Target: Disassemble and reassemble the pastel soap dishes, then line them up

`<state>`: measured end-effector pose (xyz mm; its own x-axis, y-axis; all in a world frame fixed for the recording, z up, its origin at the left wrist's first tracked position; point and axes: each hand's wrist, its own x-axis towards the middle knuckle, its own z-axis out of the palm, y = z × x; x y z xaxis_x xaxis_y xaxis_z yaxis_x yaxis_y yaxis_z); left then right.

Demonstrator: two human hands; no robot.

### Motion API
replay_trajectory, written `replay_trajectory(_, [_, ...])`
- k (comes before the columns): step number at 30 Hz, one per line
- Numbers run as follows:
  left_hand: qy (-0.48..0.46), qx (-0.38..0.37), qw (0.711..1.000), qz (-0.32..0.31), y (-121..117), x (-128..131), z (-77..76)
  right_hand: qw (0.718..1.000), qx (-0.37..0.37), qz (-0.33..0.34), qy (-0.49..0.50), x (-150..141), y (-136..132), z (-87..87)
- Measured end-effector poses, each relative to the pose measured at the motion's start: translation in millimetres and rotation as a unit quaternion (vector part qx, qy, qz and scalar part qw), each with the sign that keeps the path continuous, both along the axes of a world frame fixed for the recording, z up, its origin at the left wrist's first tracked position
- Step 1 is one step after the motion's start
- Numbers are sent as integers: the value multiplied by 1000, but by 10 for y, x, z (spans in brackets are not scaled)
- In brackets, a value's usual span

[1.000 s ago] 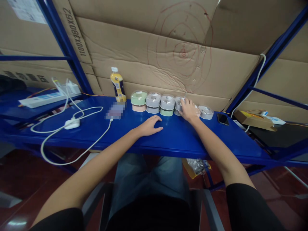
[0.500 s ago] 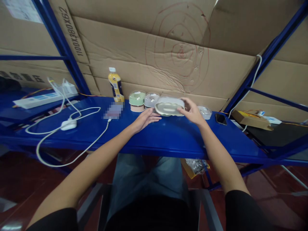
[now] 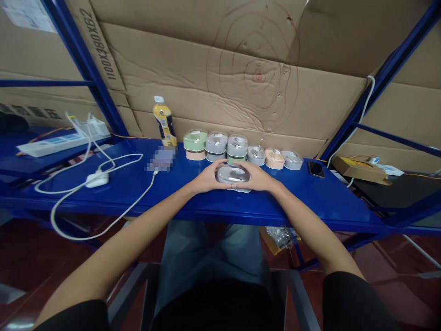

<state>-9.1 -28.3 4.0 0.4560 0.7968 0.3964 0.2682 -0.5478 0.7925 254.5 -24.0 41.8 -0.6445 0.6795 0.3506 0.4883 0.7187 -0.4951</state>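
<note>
Both hands are wrapped round a grey oval container with a clear lid (image 3: 233, 174), near the middle of the blue table (image 3: 165, 195). My left hand (image 3: 208, 177) grips its left end, and my right hand (image 3: 259, 177) its right end. Fingers cover most of its sides. Just behind stand similar lidded containers in a row: a green one (image 3: 195, 139) on a pink one, a grey one (image 3: 216, 142) on a darker grey one, and a grey one (image 3: 237, 146) on a green one. Further right are single grey (image 3: 255, 156), pink (image 3: 274, 158) and grey (image 3: 292, 160) containers.
A yellow drink bottle (image 3: 165, 124) stands at the back left. Near it, a blurred-out device (image 3: 161, 159) is joined to a white cable (image 3: 143, 195) and charger (image 3: 97, 179). A phone (image 3: 316, 169) lies right. Cardboard (image 3: 165, 59) walls the back.
The grey container has come down from its tilted hold, toward me, and now sits level with its lid up. My left hand has closed round its left end. The row behind is now uncovered.
</note>
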Motion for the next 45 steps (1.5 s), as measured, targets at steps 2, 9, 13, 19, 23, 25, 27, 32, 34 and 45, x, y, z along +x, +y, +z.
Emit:
replay_trajectory(2, [25,23,999,1,2,-3,-18,999,35,-9,-14,-4,-8,1])
replay_trajectory(9, [123,112,986,8,-33,-26,30,995,25,-99,-14,436,112,127])
replay_trajectory(13, [131,113,985,1,-41,3,38,987,-12,-155,-28,599,146,148])
replay_trajectory(19, [103,116,985,80,87,-195,53,985,-16,-171,-27,690,144,180])
replay_trajectory(23, [124,115,978,125,184,-460,51,984,-38,-160,-62,738,147,203])
replay_trajectory(25, [138,108,975,136,205,-546,44,983,-50,-154,-88,725,140,201])
replay_trajectory(27, [142,105,975,138,201,-579,48,982,-62,-141,-106,697,134,189])
replay_trajectory(32, [99,120,981,117,99,-473,102,987,-48,-137,-73,694,153,177])
replay_trajectory(34, [82,114,983,115,40,-382,113,987,-16,-160,-17,715,162,195])
replay_trajectory(45, [48,95,994,30,-33,78,-5,998,42,2,37,176,86,64])
